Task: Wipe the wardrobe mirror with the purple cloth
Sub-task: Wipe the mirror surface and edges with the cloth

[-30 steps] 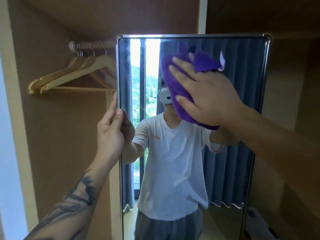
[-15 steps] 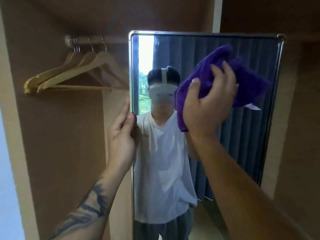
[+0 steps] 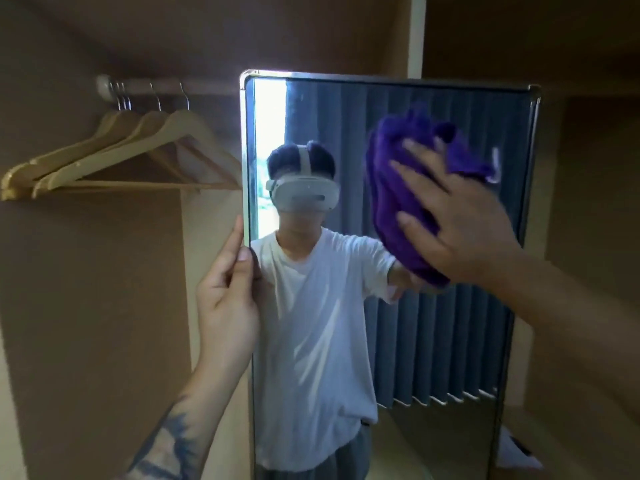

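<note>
Both hands on the wardrobe mirror [image 3: 346, 341].
The right hand [image 3: 460, 220], fingers spread flat, presses the purple cloth [image 3: 391, 188] against the upper right glass, arm reaching up from lower right. The left hand [image 3: 227, 299] grips the mirror's left frame edge, fingers upright.

A wooden rail [image 3: 194, 89] runs across the top of the brown wardrobe [image 3: 86, 271], ending behind the mirror's [image 3: 433, 341] left edge. Several pale wooden hangers [image 3: 114, 157] hang from it by metal hooks (bunched together near its left end), all bare. The mirror stands upright in the wardrobe opening.
</note>
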`<state>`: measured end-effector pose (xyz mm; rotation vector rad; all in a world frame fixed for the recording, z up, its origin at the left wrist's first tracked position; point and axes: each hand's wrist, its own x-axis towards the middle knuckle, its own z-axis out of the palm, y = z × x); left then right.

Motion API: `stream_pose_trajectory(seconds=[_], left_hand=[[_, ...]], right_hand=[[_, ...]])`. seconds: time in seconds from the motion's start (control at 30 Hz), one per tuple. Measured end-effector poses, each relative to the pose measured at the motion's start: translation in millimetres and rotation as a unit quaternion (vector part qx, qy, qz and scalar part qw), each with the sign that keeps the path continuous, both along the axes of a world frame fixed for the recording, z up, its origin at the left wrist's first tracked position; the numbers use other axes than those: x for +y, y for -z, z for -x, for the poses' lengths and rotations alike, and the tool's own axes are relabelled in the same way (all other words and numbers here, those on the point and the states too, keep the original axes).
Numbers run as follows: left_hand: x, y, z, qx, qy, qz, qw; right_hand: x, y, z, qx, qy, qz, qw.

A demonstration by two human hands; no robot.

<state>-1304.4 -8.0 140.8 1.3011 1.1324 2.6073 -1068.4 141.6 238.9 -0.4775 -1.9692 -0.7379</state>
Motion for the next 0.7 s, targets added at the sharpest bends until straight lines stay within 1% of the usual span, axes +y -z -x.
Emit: stream_pose_trajectory(seconds=[0.03, 0.07, 0.13, 0.17, 0.23, 0.27, 0.3, 0.33, 0.4, 0.47, 0.5, 0.53, 0.57, 0.6, 0.63, 0.7], left_hand=[[-1, 0, -2, 0.010, -0.001, 0.006, 1.000], [-2, -1, -5, 0.016, 0.000, 0.009, 1.000], [-5, -4, -11, 0.017, -0.002, 0.014, 1.000], [-6, -4, -12, 0.016, -0.005, 0.015, 1.000], [-7, -3, -11, 0.012, 0.009, 0.012, 1.000], [-8, -2, -9, 0.002, 0.025, 0.009, 1.000], [-8, 0, -7, -0.008, 0.041, 0.007, 0.999], [-9, 0, -4, -0.018, 0.054, 0.008, 0.998], [-12, -1, -2, -0.031, 0.072, 0.010, 0.997], [-12, -2, -2, -0.040, 0.093, 0.002, 0.995], [-11, -1, -2, -0.042, 0.100, -0.002, 0.994], [-10, -1, -2, -0.044, 0.108, -0.007, 0.993], [-9, 0, 0, -0.045, 0.114, -0.016, 0.992], [-8, 0, 2, -0.042, 0.120, -0.026, 0.992], [-7, 0, 4, -0.036, 0.128, -0.035, 0.990], [-7, -1, 3, -0.028, 0.145, -0.046, 0.988]], right_hand=[[9, 6, -15, 0.074, -0.011, 0.044, 0.996], [15, 14, -24, 0.153, -0.034, 0.080, 0.984], [16, 25, -24, 0.294, -0.079, 0.136, 0.943], [11, 27, -15, 0.351, -0.082, 0.159, 0.919], [-3, 21, 10, 0.435, -0.050, 0.182, 0.880], [-11, 14, 24, 0.453, -0.046, 0.181, 0.872], [-20, 4, 38, 0.449, -0.053, 0.174, 0.875], [-29, -5, 51, 0.422, -0.061, 0.157, 0.891], [-45, -22, 75, 0.313, -0.055, 0.096, 0.943], [-59, -32, 94, 0.162, -0.054, 0.027, 0.985], [-65, -33, 100, 0.071, -0.057, -0.020, 0.996], [-70, -31, 101, -0.030, -0.056, -0.077, 0.995], [-70, -27, 98, -0.131, -0.051, -0.133, 0.981], [-67, -22, 92, -0.220, -0.047, -0.176, 0.958], [-63, -18, 84, -0.288, -0.045, -0.201, 0.935], [-55, -14, 70, -0.358, -0.049, -0.229, 0.904]])
